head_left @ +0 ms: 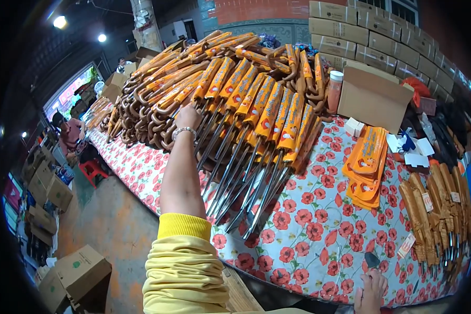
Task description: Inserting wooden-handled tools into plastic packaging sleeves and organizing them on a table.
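My left hand [188, 119], with a beaded bracelet at the wrist, reaches to the left end of a slanting row of umbrellas [269, 112]. These have orange printed sleeves and bare metal shafts pointing toward me. The fingers look closed round the umbrella at the row's end, though they are partly hidden. Behind lies a big heap of umbrellas with brown hooked handles [146, 115]. Low on the right, my right hand [370, 293] rests over the table's near edge, fingers apart and holding nothing visible. Just beyond its fingertips lies a small dark flat piece [371, 260].
The table has a red-flowered cloth [311, 230]. Right of the row lie orange sleeves [365, 165], an open carton [374, 97], a clear jar [335, 91] and brown-wrapped umbrellas [439, 214]. Cartons [76, 275] stand on the floor. A person [70, 136] sits at far left near a red stool [93, 170].
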`<action>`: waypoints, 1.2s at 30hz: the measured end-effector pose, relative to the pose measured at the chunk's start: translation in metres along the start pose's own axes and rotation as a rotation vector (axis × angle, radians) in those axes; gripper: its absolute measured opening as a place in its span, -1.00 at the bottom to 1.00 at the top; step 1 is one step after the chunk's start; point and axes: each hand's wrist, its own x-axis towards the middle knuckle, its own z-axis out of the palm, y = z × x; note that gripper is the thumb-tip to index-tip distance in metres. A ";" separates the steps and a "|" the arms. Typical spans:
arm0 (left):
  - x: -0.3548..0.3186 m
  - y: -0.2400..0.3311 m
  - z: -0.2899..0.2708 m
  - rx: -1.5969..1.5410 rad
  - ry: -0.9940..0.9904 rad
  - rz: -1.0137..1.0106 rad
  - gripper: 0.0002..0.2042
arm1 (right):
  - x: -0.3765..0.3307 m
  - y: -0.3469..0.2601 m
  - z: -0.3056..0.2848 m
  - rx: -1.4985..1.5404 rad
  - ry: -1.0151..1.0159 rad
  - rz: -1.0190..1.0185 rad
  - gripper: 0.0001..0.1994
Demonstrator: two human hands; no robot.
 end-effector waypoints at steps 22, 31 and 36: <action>-0.260 0.373 0.108 -0.843 0.004 1.125 -0.68 | 0.008 0.003 0.005 0.025 0.209 0.000 -0.65; -0.228 0.395 0.149 -0.669 -0.032 1.174 -0.88 | 0.007 0.006 0.005 0.072 0.190 0.014 -0.66; -0.232 0.406 0.112 -0.744 -0.196 1.067 -0.87 | 0.007 0.009 0.005 0.087 0.189 0.021 -0.66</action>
